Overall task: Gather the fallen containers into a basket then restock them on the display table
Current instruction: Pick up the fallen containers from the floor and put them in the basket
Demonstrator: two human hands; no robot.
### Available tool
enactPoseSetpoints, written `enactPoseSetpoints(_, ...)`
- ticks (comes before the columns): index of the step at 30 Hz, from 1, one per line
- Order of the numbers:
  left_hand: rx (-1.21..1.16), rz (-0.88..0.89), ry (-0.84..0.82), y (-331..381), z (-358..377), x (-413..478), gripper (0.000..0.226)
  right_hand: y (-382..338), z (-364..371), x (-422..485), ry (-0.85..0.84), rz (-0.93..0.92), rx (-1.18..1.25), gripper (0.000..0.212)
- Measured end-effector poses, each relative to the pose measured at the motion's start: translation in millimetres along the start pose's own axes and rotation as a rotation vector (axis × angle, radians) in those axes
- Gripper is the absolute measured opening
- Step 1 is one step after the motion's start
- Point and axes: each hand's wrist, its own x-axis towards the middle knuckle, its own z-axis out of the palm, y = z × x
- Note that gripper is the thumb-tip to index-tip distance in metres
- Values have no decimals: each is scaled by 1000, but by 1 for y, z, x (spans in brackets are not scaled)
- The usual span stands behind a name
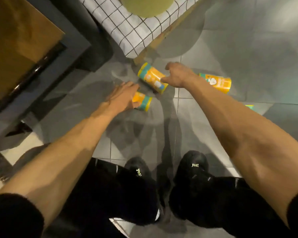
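Observation:
Three yellow-and-teal cylindrical containers lie on their sides on the grey tiled floor. My left hand (123, 97) lies over the nearest container (143, 103), its fingers curled round the can's left half. The middle container (151, 79) lies just beyond it. My right hand (176, 75) is at that can's right end, thumb spread from the fingers and fingertips touching the can. A third container (217, 82) lies to the right, partly behind my right wrist. A sliver of another one (249, 107) shows past my right forearm.
A white cloth with a black grid (127, 30) hangs at the top, with an olive-green round object (144, 6) on it. Dark furniture with a brown top (15, 40) fills the left. My black slippers (193, 169) stand on the floor below.

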Motion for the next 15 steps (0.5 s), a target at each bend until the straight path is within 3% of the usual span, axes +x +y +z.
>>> enactPoseSetpoints(7,-1,21,-99,-25,48,53,89,-3,45,72,58,-51,7,66)
enactPoseSetpoints(11,-23,110,-96,-29,48,61,79,-10,58,84,38,-29,73,72)
enactPoseSetpoints(15,110,181,-58,-34,50,61,79,-14,62,90,8,-20,58,70)
